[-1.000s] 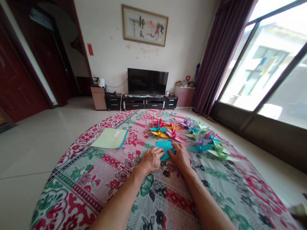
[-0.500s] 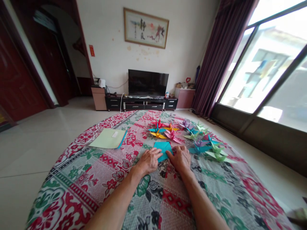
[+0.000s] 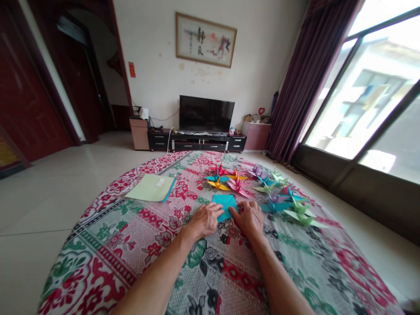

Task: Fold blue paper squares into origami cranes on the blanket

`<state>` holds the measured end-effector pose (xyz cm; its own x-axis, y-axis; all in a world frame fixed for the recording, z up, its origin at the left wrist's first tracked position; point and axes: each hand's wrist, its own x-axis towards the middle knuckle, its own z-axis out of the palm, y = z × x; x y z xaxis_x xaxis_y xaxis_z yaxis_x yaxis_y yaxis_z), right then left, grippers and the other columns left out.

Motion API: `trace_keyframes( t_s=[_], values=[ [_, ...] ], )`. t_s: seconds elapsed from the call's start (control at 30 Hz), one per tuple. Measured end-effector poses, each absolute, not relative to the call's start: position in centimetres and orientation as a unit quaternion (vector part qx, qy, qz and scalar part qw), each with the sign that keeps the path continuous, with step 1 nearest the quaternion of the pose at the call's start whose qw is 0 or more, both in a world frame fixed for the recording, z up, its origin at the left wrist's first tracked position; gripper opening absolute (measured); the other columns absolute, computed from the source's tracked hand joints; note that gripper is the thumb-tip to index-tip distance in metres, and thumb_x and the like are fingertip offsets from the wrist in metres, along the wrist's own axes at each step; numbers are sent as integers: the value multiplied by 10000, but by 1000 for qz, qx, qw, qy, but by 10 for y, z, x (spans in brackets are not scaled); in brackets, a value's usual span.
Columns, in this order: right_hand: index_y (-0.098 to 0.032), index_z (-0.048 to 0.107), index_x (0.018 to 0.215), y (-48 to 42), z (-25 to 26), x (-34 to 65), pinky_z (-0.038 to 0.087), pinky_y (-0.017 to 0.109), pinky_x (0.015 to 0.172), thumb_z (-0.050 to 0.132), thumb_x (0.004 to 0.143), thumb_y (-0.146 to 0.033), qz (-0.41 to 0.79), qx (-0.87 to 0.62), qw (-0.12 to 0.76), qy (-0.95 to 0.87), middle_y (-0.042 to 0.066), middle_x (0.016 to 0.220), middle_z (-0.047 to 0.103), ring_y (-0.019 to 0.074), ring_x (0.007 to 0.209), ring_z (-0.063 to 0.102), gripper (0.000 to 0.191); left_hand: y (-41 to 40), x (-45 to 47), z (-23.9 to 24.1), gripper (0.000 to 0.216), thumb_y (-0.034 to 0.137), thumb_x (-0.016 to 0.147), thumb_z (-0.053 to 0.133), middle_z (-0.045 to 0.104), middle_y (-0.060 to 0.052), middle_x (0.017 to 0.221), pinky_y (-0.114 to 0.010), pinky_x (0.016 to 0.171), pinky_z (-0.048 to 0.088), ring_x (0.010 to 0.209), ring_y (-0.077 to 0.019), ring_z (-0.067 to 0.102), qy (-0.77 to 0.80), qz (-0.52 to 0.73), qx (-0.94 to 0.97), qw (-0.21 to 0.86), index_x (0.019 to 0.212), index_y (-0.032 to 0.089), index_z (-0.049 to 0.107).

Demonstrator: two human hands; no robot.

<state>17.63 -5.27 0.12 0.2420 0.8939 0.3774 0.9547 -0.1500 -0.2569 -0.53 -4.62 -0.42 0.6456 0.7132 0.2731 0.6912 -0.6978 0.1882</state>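
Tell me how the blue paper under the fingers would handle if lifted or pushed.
The blue paper is probably very light, being small and thin. Its flat shape and straight edges suggest it would hold fairly stiff, though a hard pinch could crease it. Lying flat on the tablecloth, it seems unlikely to roll.

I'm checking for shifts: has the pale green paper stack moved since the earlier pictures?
No; the paper stack lies beside the same red flower on the tablecloth.

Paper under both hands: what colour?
The paper is plain bright turquoise blue; it shows best in the head view, the only one.
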Motion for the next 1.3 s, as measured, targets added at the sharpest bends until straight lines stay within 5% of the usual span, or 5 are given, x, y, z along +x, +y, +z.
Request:
trace_keyframes(
  t_s=[0.7,1.3],
  values=[
    [-200,641,907,-50,-2,179,361,324,745,520,715,-591,-73,-749,230,-617,89,906,546,235,853,508,452,-44,-5,-3,447,160,783,396,480,-52,1312,-374,1020,343,1213,-213,408,374,158,913,35,1212,198,519],
    [-200,640,857,-48,-6,195,368,288,753,551,766,-420,-33,-725,265,-635,71,871,563,202,846,509,254,-43,-5,-4,432,167,794,397,478,-49,1313,-389,1024,340,1209,-220,413,372,158,914,32,1205,204,526]
  ],
)
